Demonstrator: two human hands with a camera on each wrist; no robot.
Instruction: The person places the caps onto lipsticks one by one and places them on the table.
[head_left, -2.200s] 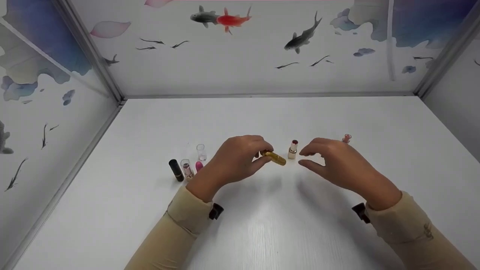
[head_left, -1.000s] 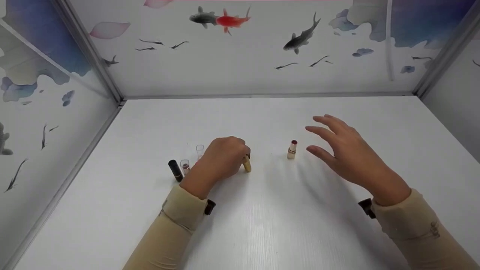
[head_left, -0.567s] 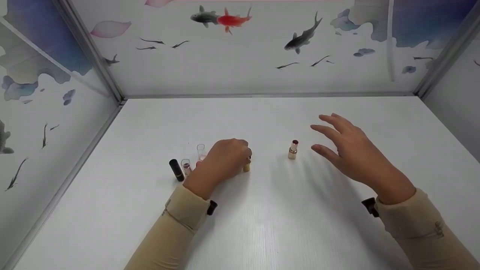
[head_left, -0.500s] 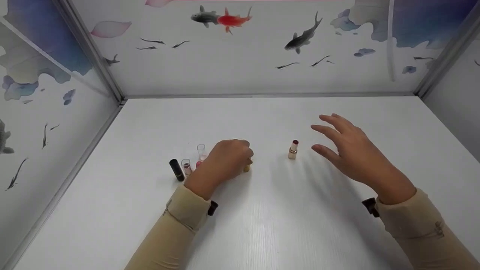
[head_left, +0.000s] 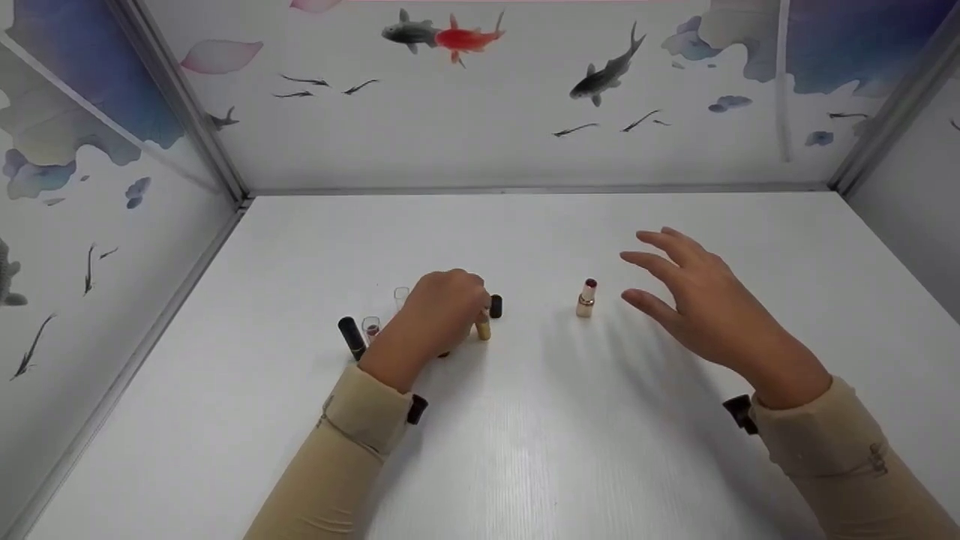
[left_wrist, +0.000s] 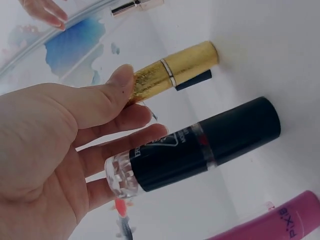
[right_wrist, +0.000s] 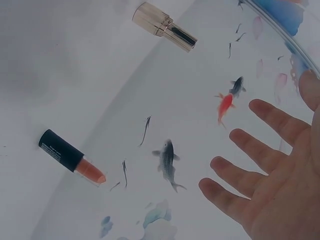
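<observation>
My left hand [head_left: 442, 311] pinches the top of a gold lipstick tube [left_wrist: 192, 61] between thumb and index finger; the tube stands near upright by the table surface. Beside it in the left wrist view are a black lipstick tube [left_wrist: 240, 132] with a clear faceted end, below the other fingers, and a pink tube [left_wrist: 287, 217]. My right hand [head_left: 712, 322] hovers with fingers spread and holds nothing. To its left an uncapped lipstick [head_left: 585, 306] in a pale gold case stands upright. A black lipstick [right_wrist: 62, 151] with an orange bullet shows only in the right wrist view.
Left of my left forearm stand a black tube [head_left: 350, 337], a lipstick with a clear top [head_left: 371, 330] and a clear cap-like piece [head_left: 401, 296]. A small black cylinder [head_left: 496, 306] stands just behind the gold tube. Printed panels [head_left: 510, 150] wall the white table [head_left: 525, 247].
My left hand has carried the gold tube leftward and brought it from tilted to near upright. The right hand has drawn back to the right, fingers spreading. The small black cylinder has come into view.
</observation>
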